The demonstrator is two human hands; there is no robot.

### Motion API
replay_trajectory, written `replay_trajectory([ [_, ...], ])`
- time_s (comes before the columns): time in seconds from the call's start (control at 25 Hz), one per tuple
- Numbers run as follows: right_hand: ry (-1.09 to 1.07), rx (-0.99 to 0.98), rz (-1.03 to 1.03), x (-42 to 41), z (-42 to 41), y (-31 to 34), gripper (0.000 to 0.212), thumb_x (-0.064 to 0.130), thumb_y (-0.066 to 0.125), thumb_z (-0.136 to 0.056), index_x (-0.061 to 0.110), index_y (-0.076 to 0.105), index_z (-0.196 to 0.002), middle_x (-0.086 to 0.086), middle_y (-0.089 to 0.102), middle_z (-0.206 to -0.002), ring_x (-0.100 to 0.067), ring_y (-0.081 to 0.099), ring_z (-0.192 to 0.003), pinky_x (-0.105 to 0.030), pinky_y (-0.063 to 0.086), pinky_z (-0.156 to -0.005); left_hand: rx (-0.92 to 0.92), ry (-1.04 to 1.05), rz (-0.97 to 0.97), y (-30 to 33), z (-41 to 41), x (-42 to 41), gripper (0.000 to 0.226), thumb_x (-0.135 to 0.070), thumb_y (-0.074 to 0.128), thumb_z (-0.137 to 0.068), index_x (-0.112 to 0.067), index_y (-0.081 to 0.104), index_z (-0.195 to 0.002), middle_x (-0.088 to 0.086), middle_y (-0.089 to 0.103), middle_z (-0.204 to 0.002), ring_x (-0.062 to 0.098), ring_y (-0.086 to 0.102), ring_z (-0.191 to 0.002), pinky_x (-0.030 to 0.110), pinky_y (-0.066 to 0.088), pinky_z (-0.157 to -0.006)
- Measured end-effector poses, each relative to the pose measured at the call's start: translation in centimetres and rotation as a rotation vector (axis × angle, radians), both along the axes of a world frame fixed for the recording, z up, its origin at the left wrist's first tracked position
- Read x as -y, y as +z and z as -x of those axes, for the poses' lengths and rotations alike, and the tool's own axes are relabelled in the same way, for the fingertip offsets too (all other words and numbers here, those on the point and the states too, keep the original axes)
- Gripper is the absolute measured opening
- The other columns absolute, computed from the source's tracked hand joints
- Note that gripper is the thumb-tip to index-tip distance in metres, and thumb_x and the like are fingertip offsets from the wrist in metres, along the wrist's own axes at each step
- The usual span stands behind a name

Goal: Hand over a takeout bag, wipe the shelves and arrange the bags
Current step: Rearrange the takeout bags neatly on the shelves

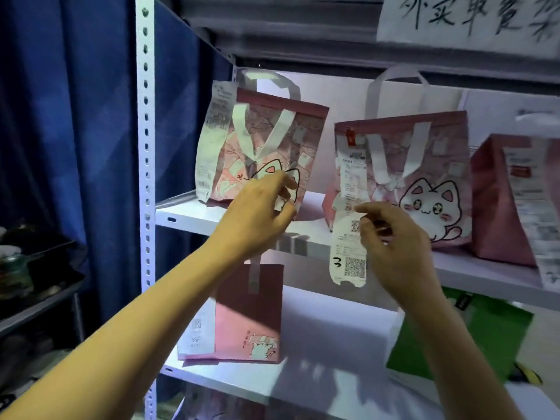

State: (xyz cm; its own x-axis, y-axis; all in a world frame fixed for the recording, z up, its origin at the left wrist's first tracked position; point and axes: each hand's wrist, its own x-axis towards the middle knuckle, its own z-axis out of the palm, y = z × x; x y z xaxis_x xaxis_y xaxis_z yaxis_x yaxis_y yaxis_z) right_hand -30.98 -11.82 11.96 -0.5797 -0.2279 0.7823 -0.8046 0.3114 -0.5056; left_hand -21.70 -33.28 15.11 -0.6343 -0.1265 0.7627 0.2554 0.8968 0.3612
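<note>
Three pink takeout bags stand on the upper shelf: a left pink cat bag, a middle pink cat bag and a right pink bag cut off by the frame. My left hand hovers in front of the left bag with its fingers loosely curled and holds nothing. A long receipt hangs from the middle bag over the shelf edge. My right hand pinches that receipt's right edge.
On the lower shelf stand another pink bag and a green bag. A handwritten sign hangs at the top. The shelf's perforated post rises at left, with a blue curtain and a cluttered dark table beyond it.
</note>
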Motion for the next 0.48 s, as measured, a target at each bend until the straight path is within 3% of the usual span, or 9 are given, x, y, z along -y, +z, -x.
replay_trajectory([
  [0.16,-0.093,-0.017,-0.017,-2.3,0.5,0.0,0.017,0.017,0.061,-0.099,0.024,0.067,-0.113,0.008,0.068,-0.104,-0.001,0.064,-0.089,-0.01,0.049,-0.072,-0.016,-0.072,0.036,1.2,3.7,-2.1,0.029,-0.029,0.055,-0.095,-0.021,0.055,-0.123,-0.004,0.062,-0.114,0.015,0.056,-0.105,0.042,0.05,-0.091],
  [0.32,-0.24,-0.039,0.025,-6.8,0.5,0.0,0.019,0.014,0.061,-0.098,0.023,0.069,-0.113,0.009,0.067,-0.103,0.007,0.061,-0.09,-0.006,0.047,-0.075,0.02,-0.083,-0.149,1.3,7.8,-5.0,0.052,-0.038,0.058,-0.095,-0.016,0.042,-0.139,0.007,0.049,-0.139,0.024,0.05,-0.121,0.045,0.043,-0.103],
  [0.48,-0.389,-0.01,-0.019,-11.8,0.9,-0.4,0.016,0.017,0.06,-0.098,0.023,0.069,-0.111,0.011,0.067,-0.101,0.006,0.06,-0.089,-0.011,0.048,-0.077,0.05,-0.111,-0.288,0.3,10.9,-6.6,0.056,-0.033,0.062,-0.092,-0.014,0.041,-0.14,0.012,0.052,-0.138,0.031,0.051,-0.125,0.052,0.044,-0.103],
])
